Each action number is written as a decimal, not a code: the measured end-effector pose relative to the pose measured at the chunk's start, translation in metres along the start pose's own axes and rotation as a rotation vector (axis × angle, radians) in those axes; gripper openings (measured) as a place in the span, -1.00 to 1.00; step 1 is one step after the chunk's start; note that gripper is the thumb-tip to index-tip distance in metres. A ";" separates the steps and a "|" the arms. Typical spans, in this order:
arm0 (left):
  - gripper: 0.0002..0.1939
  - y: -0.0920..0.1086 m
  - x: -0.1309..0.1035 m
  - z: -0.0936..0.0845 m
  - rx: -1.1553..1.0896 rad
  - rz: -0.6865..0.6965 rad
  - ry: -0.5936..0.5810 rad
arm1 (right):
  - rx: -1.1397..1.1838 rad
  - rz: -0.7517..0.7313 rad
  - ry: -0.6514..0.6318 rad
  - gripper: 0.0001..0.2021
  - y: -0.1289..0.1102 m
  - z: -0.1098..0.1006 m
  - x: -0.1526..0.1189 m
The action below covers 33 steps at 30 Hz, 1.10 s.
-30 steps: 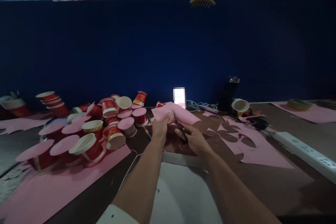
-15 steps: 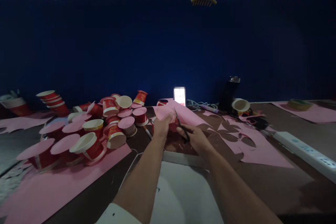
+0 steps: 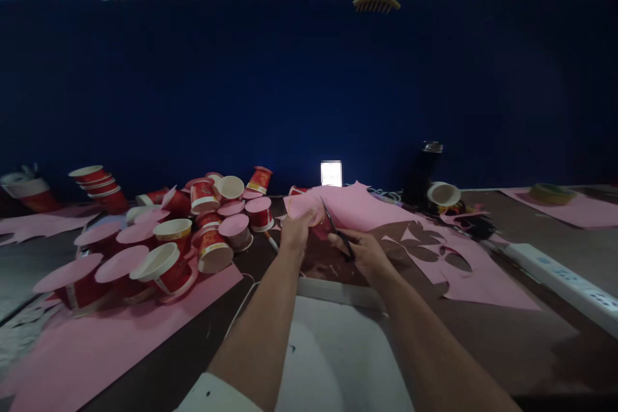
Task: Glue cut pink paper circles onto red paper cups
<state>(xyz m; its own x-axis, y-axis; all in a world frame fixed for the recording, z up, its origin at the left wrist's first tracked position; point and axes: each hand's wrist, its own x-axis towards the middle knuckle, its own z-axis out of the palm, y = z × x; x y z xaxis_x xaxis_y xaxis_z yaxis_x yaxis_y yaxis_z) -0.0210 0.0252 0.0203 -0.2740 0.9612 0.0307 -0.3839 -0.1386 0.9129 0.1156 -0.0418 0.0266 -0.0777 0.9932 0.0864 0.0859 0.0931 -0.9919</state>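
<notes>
My left hand is closed on the near left part of a pink paper sheet, held up over the table. My right hand grips dark-handled scissors, whose blades point up and away at the paper's edge, just right of my left fingers. A rounded outline shows faintly on the paper by my left hand. Left of my hands stand and lie many red paper cups, among them a cup with a pink paper disc on top and an uncovered cup.
Cut pink scraps lie right of my hands, near a white power strip. Behind them are a dark bottle and a tipped cup. A lit phone leans on the blue wall. A marker lies left.
The pink sheet has swung out to the right and spread, covering cords behind it. My right hand and the scissors have shifted slightly right; my left hand stays nearly in place.
</notes>
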 end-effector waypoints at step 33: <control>-0.62 0.008 -0.003 0.002 -0.067 -0.049 0.036 | 0.037 0.130 -0.023 -0.53 0.002 -0.002 0.000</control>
<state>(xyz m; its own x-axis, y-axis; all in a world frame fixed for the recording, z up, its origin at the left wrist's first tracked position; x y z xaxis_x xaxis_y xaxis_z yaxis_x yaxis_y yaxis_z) -0.0220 0.0220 0.0283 -0.2847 0.9582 -0.0293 -0.4557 -0.1084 0.8835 0.1183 -0.0418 0.0250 -0.0913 0.9948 -0.0447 0.0603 -0.0393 -0.9974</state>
